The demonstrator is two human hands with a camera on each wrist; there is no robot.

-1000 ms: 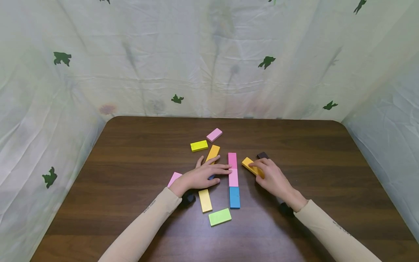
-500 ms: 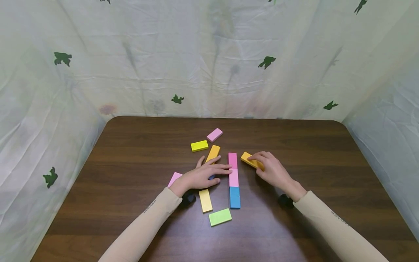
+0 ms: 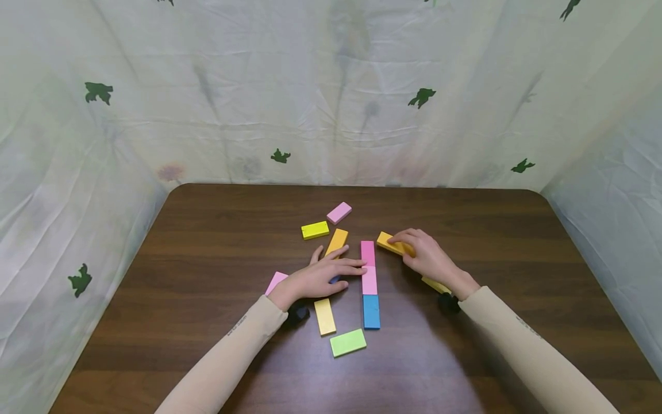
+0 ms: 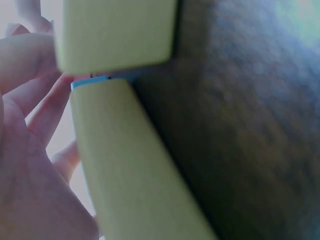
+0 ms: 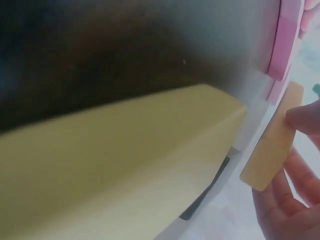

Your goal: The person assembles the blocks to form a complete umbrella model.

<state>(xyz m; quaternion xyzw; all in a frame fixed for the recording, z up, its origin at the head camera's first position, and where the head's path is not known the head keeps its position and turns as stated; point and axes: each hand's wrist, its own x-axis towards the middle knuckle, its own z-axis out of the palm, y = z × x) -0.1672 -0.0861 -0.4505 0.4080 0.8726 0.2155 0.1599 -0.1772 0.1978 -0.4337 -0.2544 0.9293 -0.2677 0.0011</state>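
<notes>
Three blocks stand end to end in a row in the head view: a deep pink block (image 3: 367,251), a lighter pink block (image 3: 369,283) and a blue block (image 3: 371,312). My left hand (image 3: 318,277) touches the pink pair with its fingertips, fingers extended. Just right of the row's far end, my right hand (image 3: 431,256) pinches an orange block (image 3: 389,242) between thumb and fingers. That block (image 5: 272,145) lies at a slant near the pink ones in the right wrist view. Under the left hand, a dark blue block (image 3: 334,280) is mostly covered.
Left of the row lie another orange block (image 3: 337,240), a yellow block (image 3: 315,230), a pale pink block (image 3: 339,213), a cream block (image 3: 324,317) and a green block (image 3: 348,343). A pink block (image 3: 276,280) shows by the left wrist, a yellowish block (image 3: 436,284) by the right.
My right hand has moved away from me and slightly left with the orange block, bringing it closer to the row's far end. The left hand has stayed in place.
</notes>
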